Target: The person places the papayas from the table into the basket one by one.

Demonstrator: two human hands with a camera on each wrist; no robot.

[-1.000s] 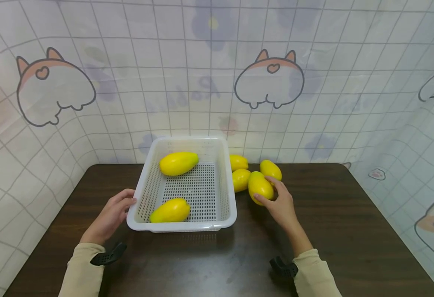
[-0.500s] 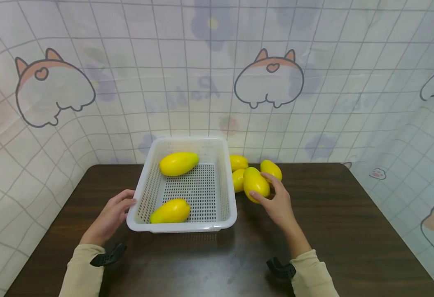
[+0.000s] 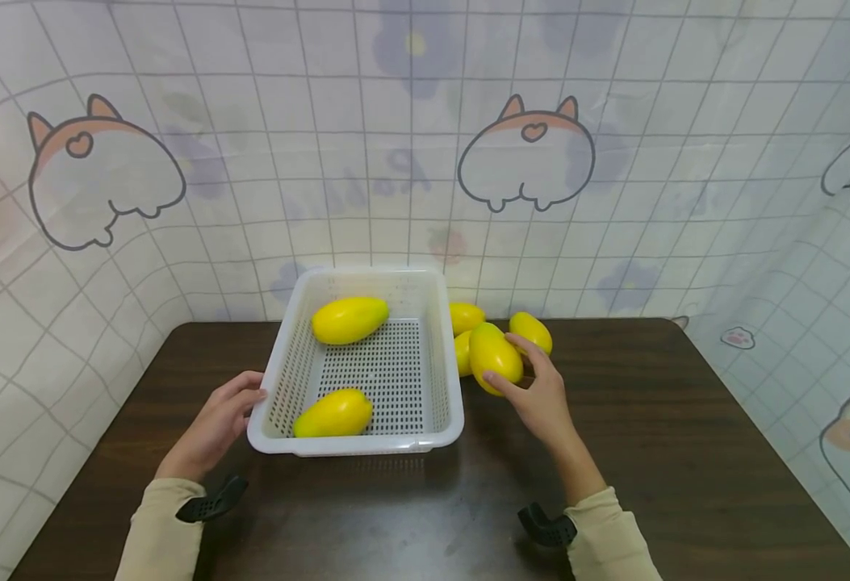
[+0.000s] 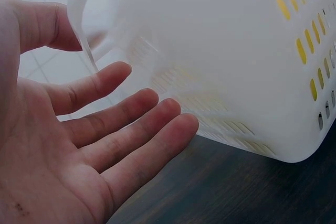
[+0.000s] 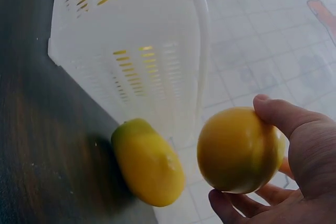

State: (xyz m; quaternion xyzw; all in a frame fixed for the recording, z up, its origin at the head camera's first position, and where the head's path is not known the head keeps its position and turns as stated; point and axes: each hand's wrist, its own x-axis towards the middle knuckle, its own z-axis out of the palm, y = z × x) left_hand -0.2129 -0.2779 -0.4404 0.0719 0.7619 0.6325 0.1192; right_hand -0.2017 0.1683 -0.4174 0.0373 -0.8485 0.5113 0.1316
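In the head view my right hand [image 3: 541, 399] holds a smooth yellow papaya [image 3: 496, 359] with a greenish end. The right wrist view has this papaya [image 5: 239, 150] between thumb and fingers, apart from the table. My left hand [image 3: 215, 424] is at the left rim of a white perforated plastic basket [image 3: 355, 445]. Its thumb hooks over the rim in the left wrist view, while the other fingers reach out loosely along the outer wall [image 4: 220, 66]. Two yellow papayas lie inside the basket, one at the back [image 3: 349, 320] and one at the front [image 3: 333, 413].
Right of the basket, more yellow fruits lie on the dark wooden table [image 3: 650, 452]: one at the back [image 3: 466, 317], one partly hidden [image 3: 462, 353] behind the held papaya, and one farther right [image 3: 531, 332]. A white checked curtain [image 3: 366, 161] hangs behind.
My right hand has carried the held papaya a little left and away from me, towards the basket, covering more of the fruit behind it. The left hand and basket have stayed put.
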